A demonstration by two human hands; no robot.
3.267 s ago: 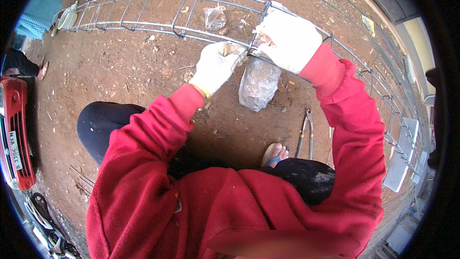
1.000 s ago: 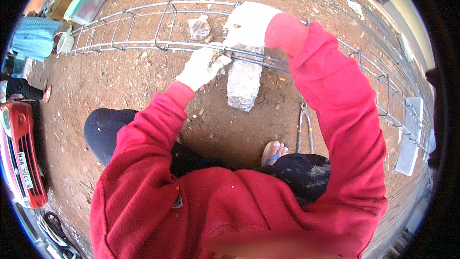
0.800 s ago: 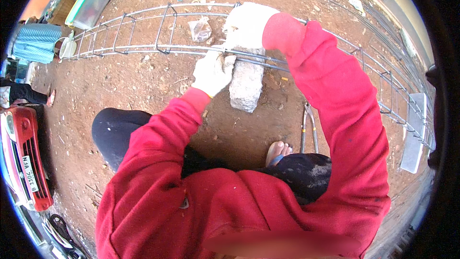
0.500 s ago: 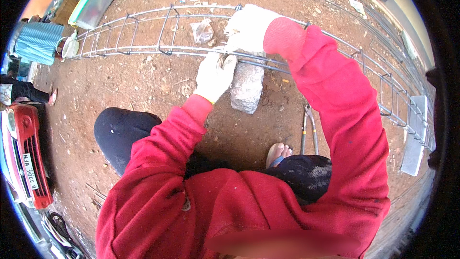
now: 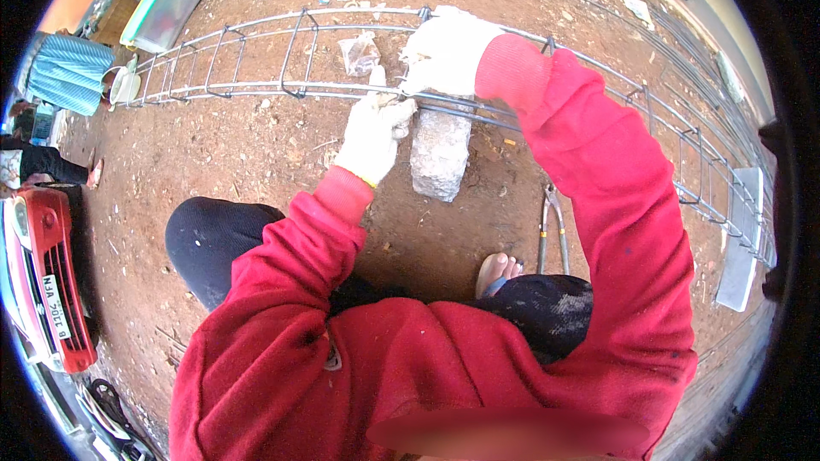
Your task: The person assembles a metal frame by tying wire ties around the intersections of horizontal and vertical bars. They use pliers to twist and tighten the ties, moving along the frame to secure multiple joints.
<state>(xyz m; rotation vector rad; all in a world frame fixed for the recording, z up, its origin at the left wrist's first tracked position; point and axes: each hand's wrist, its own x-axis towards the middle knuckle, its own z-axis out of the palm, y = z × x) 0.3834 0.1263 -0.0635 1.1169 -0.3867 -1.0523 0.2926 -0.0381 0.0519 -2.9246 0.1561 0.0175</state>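
A long rebar cage (image 5: 297,90) of thin bars and square stirrups stretches across in front of me. My left hand (image 5: 369,138), in a white glove, is at its near bars; one finger points up past the bar while the others curl against it. My right hand (image 5: 451,51), gloved too, reaches over the cage with its fingers closed by the near bars. What those fingers hold is hidden behind the glove. Under the cage lies a rough grey concrete block (image 5: 440,158). Beside my foot are long-handled nippers (image 5: 543,235) on the dirt.
A clear plastic bag (image 5: 360,55) lies just left of my right hand. The cage's right end rests by a pale block (image 5: 740,243). Loose rods (image 5: 675,51) run along the far right. At left are a plastic bin (image 5: 166,15), a person's leg (image 5: 64,166) and a red car (image 5: 58,277).
My left hand has dropped slightly down and left, and one finger now stands up past the bar. My right hand has barely shifted. The cage and block stay put.
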